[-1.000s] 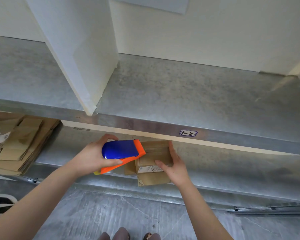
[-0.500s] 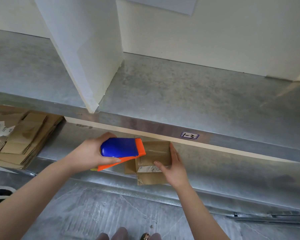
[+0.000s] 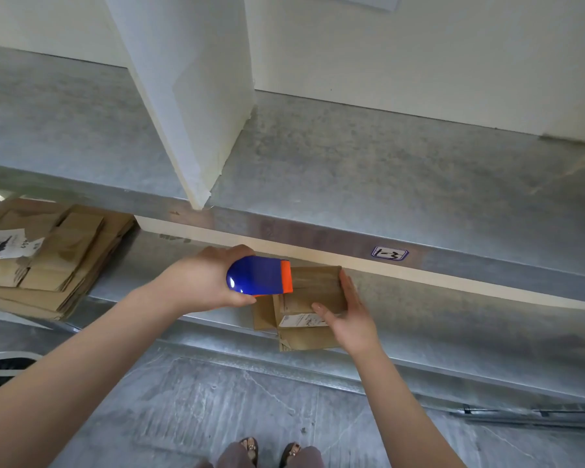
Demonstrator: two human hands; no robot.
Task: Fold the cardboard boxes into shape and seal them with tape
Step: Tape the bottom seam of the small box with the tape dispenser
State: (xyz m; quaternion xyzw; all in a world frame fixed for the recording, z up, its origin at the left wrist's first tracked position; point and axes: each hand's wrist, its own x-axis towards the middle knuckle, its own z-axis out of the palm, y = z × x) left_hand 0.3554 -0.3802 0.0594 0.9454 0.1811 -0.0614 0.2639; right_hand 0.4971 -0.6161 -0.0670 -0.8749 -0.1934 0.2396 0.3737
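A small brown cardboard box (image 3: 313,288) with a white label stands on the lower metal shelf (image 3: 453,319). My right hand (image 3: 350,315) grips its right side, thumb across the front. My left hand (image 3: 203,285) holds a blue and orange tape dispenser (image 3: 259,276), whose orange end touches the top left edge of the box. A loose flap hangs at the box's lower left.
A stack of flattened cardboard boxes (image 3: 48,261) with a label lies on the lower shelf at the left. Above, the upper metal shelf (image 3: 352,170) carries a white divider panel (image 3: 186,89). My feet (image 3: 271,449) stand on the grey floor below.
The tape dispenser has levelled out and slid left along the box top, showing more of the top. My right hand keeps its hold on the box.
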